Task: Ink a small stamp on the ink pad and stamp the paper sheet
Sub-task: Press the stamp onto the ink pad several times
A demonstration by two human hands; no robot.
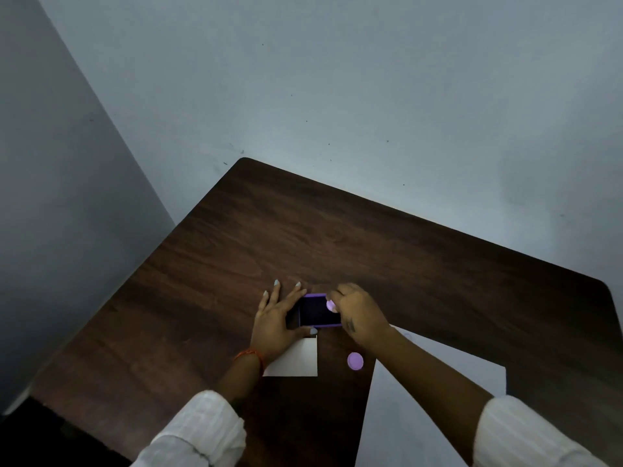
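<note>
A purple-framed ink pad (318, 313) with a dark inked face lies open on the dark wooden table (371, 251). My left hand (279, 318) rests flat against the pad's left side, thumb along its near edge, holding it steady. My right hand (359, 315) pinches a small light-purple stamp (331, 305) and holds it down on the pad's right part. The large white paper sheet (421, 409) lies to the near right, partly under my right forearm.
A small round light-purple cap (355, 361) sits on the table between the pad and the sheet. A small white card (296, 360) lies just under my left wrist. Walls close the table in at the back and left.
</note>
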